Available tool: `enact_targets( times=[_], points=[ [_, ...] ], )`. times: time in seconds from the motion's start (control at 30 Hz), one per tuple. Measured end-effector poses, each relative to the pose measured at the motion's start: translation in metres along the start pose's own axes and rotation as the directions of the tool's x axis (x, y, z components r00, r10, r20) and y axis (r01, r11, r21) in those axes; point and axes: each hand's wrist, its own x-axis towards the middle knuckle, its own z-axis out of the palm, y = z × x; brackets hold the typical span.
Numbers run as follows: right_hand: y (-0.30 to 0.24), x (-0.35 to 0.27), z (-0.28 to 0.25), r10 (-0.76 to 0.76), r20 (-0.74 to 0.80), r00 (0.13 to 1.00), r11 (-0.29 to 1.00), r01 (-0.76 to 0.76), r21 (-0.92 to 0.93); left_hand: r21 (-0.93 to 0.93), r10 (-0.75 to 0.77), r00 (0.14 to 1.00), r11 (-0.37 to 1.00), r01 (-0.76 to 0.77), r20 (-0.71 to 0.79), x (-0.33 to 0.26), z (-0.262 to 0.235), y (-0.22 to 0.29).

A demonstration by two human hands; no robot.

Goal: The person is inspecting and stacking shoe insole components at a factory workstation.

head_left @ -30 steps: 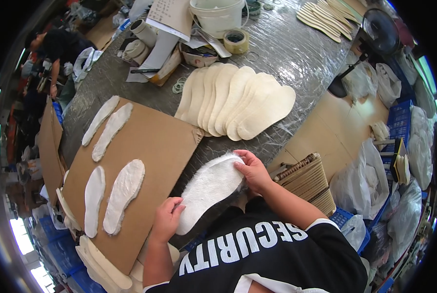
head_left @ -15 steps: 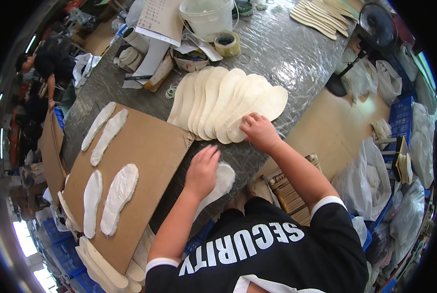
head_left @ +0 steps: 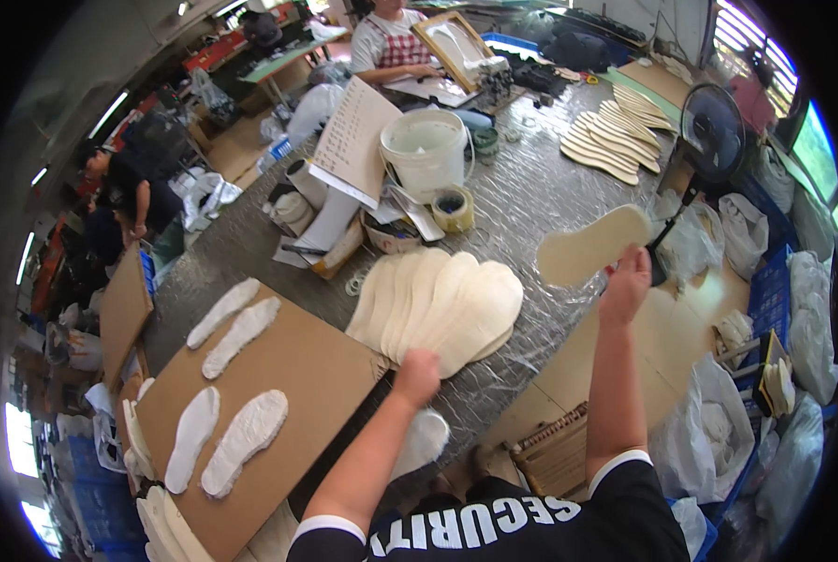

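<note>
Plastic-covered tabletop (head_left: 513,169): fanned insoles (head_left: 433,304), left hand (head_left: 417,377) at near edge, grip unclear; single cream insole (head_left: 588,245), right, clamped in right hand (head_left: 627,283). Step, seemingly: separating insoles; next calls for steady hold.

Four insoles (head_left: 244,443) are lying on the cardboard sheet (head_left: 321,375) at left. Right of it, a fanned stack (head_left: 435,304) is resting on the table (head_left: 511,201), with a bucket (head_left: 426,157) and tape roll (head_left: 453,210) standing behind. Farther right, the right hand (head_left: 627,278) is holding one insole (head_left: 589,248); another pile (head_left: 616,138) is lying behind that.
</note>
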Motion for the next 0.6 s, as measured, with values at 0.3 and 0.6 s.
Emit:
enact_targets(
  times=[0.3,0.6],
  points=[
    [-0.056,-0.187,-0.026,-0.471,0.696,0.543,0.791,0.608,0.061,-0.692,0.032,0.758,-0.386,0.611,0.651,-0.015,-0.029,0.064],
    [-0.027,-0.301,-0.047,-0.282,0.951,0.125,0.896,0.389,0.214,-0.802,-0.241,0.774,-0.04,0.596,0.586,-0.12,-0.117,0.057]
  ],
)
